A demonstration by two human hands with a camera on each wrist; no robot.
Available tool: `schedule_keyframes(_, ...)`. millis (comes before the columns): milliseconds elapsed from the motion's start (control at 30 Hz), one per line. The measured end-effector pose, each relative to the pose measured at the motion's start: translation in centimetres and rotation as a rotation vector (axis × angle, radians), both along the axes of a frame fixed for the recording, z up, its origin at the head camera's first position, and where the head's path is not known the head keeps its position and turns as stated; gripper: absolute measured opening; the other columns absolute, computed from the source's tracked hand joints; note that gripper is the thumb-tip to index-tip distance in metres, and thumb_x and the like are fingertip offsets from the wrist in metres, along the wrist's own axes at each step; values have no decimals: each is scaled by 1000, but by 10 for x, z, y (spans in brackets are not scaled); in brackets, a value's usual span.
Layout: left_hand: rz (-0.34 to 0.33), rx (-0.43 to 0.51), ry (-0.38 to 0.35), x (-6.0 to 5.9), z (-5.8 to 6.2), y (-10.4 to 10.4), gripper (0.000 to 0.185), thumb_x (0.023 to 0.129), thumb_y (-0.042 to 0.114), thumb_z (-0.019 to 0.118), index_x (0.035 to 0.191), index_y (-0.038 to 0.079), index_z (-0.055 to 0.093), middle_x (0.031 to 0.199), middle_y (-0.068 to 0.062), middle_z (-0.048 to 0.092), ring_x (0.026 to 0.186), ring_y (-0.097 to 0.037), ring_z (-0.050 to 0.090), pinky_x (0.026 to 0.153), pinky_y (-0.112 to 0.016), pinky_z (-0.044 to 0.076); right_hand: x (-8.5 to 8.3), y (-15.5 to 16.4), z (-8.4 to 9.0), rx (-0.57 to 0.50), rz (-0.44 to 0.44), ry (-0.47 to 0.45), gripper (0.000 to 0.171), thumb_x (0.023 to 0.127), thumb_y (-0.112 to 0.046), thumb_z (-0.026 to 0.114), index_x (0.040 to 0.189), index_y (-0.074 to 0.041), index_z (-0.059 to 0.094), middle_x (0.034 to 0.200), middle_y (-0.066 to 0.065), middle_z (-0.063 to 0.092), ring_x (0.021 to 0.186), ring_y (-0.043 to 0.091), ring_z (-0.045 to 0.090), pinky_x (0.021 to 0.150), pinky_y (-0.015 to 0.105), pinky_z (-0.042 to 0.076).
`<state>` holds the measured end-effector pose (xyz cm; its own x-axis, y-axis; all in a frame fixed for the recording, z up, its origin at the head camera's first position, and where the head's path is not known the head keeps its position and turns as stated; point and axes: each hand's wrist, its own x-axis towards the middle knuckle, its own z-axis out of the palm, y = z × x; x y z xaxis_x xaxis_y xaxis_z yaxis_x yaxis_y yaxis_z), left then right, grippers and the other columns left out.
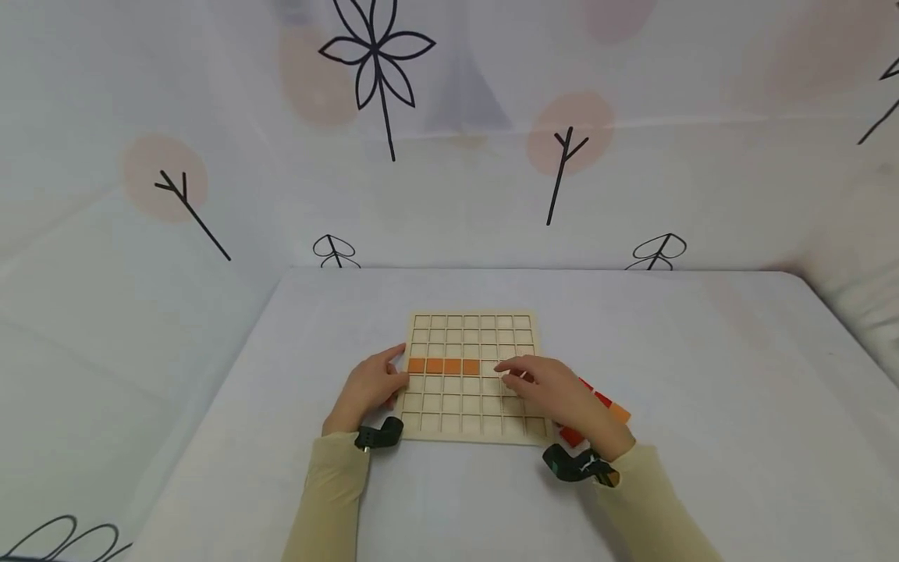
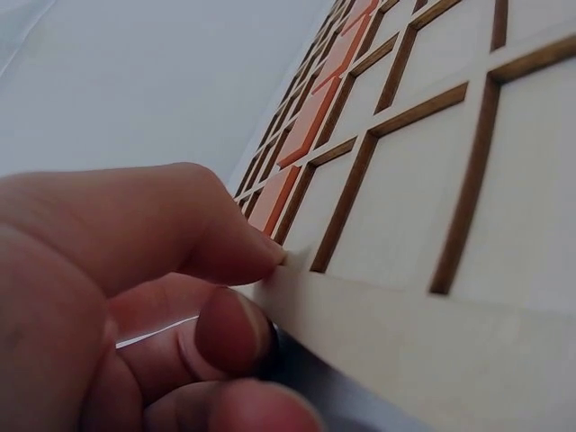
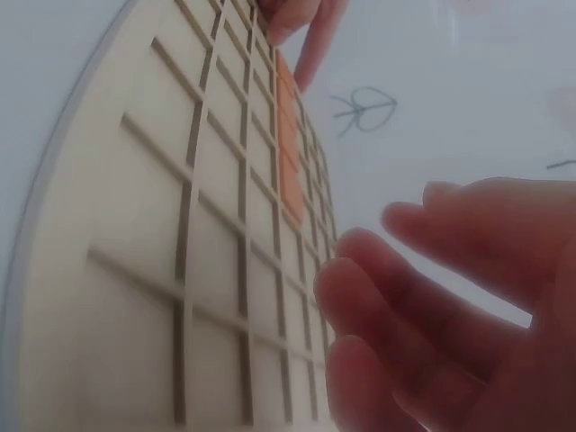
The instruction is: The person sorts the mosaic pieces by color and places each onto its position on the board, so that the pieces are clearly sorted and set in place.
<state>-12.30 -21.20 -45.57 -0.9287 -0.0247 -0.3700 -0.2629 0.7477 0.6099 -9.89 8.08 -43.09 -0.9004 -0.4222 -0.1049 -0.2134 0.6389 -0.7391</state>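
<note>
- A desk (image 1: 702,375) covered with a plain pale cloth fills the lower half of the head view.
- Behind the desk's far edge hangs a white fabric backdrop (image 1: 477,195), which wraps round to both sides of the desk.
- The backdrop is printed with thin black tree and leaf outlines and soft pink-orange discs; a large black leaf sprig (image 1: 377,62) stands above the desk's far edge, left of centre.
- Light is soft and even, with faint creases showing in the fabric above the desk.
</note>
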Motion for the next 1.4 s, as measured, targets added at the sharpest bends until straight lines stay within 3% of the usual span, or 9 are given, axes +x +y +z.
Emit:
schedule_keyframes(267, -4, 6, 19, 1, -2, 0, 65, 78, 19, 57, 140, 24, 38, 65, -2, 57, 46, -17, 52, 45, -27, 35, 12, 34, 3, 69, -28, 16, 30, 92, -31, 53, 117, -16, 60, 106, -3, 62, 85, 10, 54, 76, 32, 45)
schedule_keyframes(433, -5, 3, 18, 0, -1, 0, 65, 78, 19, 57, 140, 23, 38, 65, -2, 57, 47, -17, 52, 46, -27, 35, 19, 55, 5, 97, -74, -51, 30, 92, -30, 53, 118, -18, 59, 87, 2, 60, 52, 14, 50, 51, 30, 45)
schedule_keyframes(467, -6, 2, 17, 0, -1, 0, 65, 78, 19, 57, 140, 23, 38, 65, -3, 57, 47, -17, 52, 46, -27, 35, 21, 59, 4, 106, -81, -53, 30, 91, -30, 54, 119, -18, 59, 86, 2, 59, 51, 14, 49, 50, 30, 44)
schedule_keyframes(533, -4, 3, 15, 0, -2, -1, 65, 78, 19, 57, 140, 23, 38, 65, -2, 57, 47, -17, 52, 46, -27, 35, 23, 66, 3, 127, -91, -41, 30, 91, -30, 55, 118, -17, 59, 88, 1, 60, 57, 16, 51, 54, 30, 46)
schedule_keyframes(667, -3, 9, 12, 0, -2, -1, 65, 79, 19, 57, 140, 24, 38, 65, -3, 57, 47, -17, 52, 47, -27, 35, 26, 80, 0, 168, -112, 25, 35, 89, -30, 57, 119, -13, 59, 99, 0, 61, 86, 16, 51, 68, 30, 46)
schedule_keyframes(933, -9, -6, 19, -2, -2, -1, 65, 79, 19, 57, 141, 22, 37, 68, -2, 57, 48, -16, 53, 48, -27, 37, 28, 100, -9, 190, -196, 21, 35, 90, -33, 55, 118, -12, 59, 89, 0, 60, 79, 17, 51, 58, 27, 44)
schedule_keyframes(1400, -33, -21, 30, -2, -3, -3, 65, 78, 21, 56, 140, 25, 38, 63, -2, 57, 47, -16, 52, 48, -27, 34, 29, 121, -17, 254, -203, -32, 35, 90, -32, 55, 115, -8, 59, 89, 2, 59, 80, 18, 51, 63, 29, 44)
